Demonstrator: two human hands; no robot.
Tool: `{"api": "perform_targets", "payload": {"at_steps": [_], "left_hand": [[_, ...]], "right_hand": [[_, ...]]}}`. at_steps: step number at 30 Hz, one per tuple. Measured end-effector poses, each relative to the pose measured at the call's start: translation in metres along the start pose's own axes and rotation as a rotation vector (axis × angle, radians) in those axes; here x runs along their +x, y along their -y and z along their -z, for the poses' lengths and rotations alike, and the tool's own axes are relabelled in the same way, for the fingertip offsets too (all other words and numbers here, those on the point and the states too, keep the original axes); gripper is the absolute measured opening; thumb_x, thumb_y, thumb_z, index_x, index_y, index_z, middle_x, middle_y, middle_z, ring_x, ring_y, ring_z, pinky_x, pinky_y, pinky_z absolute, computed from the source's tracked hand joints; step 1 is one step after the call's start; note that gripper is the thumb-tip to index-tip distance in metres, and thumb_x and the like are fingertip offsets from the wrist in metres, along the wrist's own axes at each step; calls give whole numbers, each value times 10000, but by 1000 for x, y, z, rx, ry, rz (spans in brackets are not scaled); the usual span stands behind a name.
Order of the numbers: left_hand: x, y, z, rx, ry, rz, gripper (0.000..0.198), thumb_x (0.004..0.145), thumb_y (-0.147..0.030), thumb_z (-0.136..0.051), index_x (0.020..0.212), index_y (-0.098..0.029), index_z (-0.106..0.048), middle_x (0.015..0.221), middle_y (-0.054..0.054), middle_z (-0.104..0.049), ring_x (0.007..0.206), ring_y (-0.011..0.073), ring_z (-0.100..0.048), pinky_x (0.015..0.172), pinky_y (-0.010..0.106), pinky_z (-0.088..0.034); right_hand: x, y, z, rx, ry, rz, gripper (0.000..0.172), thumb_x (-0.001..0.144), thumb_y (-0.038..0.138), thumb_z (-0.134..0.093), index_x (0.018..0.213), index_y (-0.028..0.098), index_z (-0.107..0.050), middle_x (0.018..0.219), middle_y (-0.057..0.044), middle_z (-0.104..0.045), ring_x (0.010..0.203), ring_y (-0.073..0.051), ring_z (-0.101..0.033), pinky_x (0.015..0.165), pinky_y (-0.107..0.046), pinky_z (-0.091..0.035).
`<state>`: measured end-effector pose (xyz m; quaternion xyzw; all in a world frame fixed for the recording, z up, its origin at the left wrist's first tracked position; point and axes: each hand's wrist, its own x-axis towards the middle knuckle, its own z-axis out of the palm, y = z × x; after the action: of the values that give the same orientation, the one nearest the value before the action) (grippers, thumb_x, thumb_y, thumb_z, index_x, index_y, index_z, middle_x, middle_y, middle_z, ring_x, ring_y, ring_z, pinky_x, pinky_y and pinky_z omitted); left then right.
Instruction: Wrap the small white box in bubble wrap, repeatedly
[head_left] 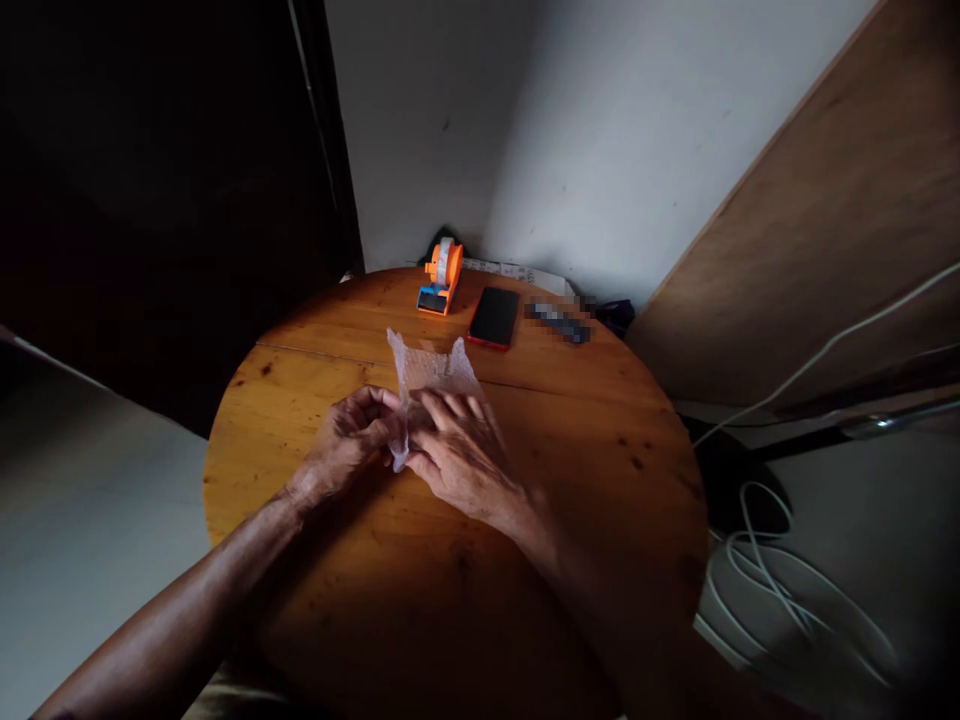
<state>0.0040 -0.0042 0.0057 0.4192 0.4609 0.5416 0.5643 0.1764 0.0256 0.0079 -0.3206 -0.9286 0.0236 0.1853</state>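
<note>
A sheet of bubble wrap (441,376) is held near the middle of the round wooden surface (592,450), with its far corners raised. By the left grip (354,432), the sheet's left edge is pinched between thumb and fingers. By the right grip (459,452), the near part of the sheet is covered; its fingers are stretched out flat rather than curled closed, and whatever lies beneath them is hidden.

Beyond the wrap, an orange tape dispenser (454,272) with a blue front is stood upright near the far edge. To its right, a dark-screened phone (494,317) with a red border is laid flat, and beside that a dark elongated object (559,322) is seen, too blurred to be identified. Printed paper (517,272) is placed along the wall (442,120). On the floor at the right, a pale cable (772,560) is left in loose loops.
</note>
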Motion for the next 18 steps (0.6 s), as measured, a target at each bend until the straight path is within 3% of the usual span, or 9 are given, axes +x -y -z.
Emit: {"api": "perform_targets", "payload": {"at_steps": [4,9,18], "left_hand": [[1,1,-1,-40,-23,-1,315,687,-297,-776,883,-147,-581,598,-23,-652,454,111,-581,429,221,-482],[3,0,3,-99,-51,37,311,656,-266,-784,872,-159,-589,598,-43,-630,452,99,-569,405,199,-464],[4,1,3,-102,-55,18,309,658,-277,-797,872,-157,-608,626,-35,-628,489,101,-570,428,204,-476]], "right_hand": [[0,1,-3,37,-6,-3,180,917,327,-616,1041,220,-689,1381,-96,-547,1183,-284,-495,938,-442,-400],[-2,-5,1,181,-90,-4,347,858,308,-666,1167,164,-602,1359,-134,-565,1202,-289,-507,982,-451,-387],[-2,-13,5,236,-86,-39,134,894,291,-619,973,194,-664,1160,-83,-615,1051,-240,-550,946,-416,-407]]}}
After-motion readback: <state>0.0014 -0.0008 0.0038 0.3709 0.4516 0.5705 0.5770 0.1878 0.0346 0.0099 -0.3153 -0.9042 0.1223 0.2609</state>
